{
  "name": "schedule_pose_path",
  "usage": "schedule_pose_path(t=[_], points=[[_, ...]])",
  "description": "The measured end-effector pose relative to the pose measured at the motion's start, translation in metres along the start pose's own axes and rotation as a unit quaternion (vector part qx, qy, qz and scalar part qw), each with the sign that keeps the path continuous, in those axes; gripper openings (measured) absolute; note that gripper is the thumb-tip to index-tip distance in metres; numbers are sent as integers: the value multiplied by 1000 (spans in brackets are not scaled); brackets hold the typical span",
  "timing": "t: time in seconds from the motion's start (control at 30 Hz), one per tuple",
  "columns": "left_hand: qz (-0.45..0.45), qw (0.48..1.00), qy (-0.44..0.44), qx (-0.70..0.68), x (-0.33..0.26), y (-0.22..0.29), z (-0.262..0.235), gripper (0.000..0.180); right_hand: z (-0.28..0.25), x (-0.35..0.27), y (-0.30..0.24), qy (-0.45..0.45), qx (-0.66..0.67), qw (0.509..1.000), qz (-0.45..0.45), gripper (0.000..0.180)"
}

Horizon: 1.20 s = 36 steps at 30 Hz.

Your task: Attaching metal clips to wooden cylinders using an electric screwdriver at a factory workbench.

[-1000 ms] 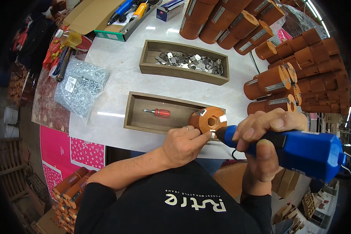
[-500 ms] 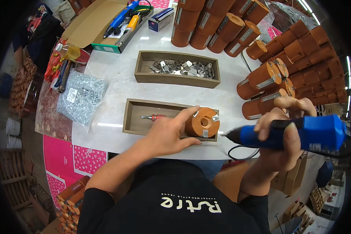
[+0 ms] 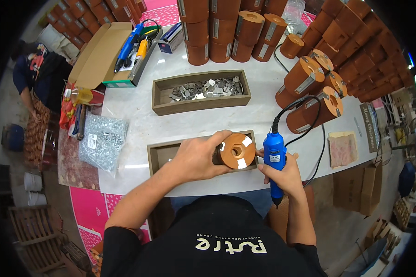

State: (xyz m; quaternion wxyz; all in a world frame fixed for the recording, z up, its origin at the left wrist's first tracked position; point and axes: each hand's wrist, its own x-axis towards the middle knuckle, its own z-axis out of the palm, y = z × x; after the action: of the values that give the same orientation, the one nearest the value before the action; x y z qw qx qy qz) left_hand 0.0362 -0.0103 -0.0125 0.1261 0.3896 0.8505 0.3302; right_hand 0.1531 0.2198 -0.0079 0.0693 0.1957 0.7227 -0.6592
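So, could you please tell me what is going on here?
The left hand grips a brown cylinder with shiny tabs on its upward face, at the right end of the nearer wooden box. The right hand holds a blue corded tool, its dark tip clear of the cylinder. The farther wooden box holds loose metal pieces.

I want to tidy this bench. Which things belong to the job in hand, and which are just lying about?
Seem to belong:
- brown cylinder, in the left hand
- blue tool, in the right hand
- metal tabs, in the far box

Seem to be lying about:
- bottle
- cloth
- yellow tool
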Motion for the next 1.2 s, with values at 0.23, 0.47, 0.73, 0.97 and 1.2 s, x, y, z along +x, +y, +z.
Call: schedule_pose_path(t=[0.23, 0.47, 0.73, 0.97, 1.2], points=[[19, 971, 194, 139, -27, 11, 46, 54, 9, -3, 16, 21, 47, 998, -32, 41], [-94, 994, -43, 36, -14, 15, -15, 80, 4, -1, 13, 30, 80, 995, -54, 36], [-18, 998, -61, 20, -3, -10, -5, 78, 30, 17, -27, 95, -204, 967, -119, 35], [120, 991, 56, -21, -7, -46, 6, 66, 21, 33, -13, 73, -213, 963, -150, 30], [114, 988, 90, 42, -3, -30, 14, 92, 21, 43, -36, -9, -25, 997, -78, 35]])
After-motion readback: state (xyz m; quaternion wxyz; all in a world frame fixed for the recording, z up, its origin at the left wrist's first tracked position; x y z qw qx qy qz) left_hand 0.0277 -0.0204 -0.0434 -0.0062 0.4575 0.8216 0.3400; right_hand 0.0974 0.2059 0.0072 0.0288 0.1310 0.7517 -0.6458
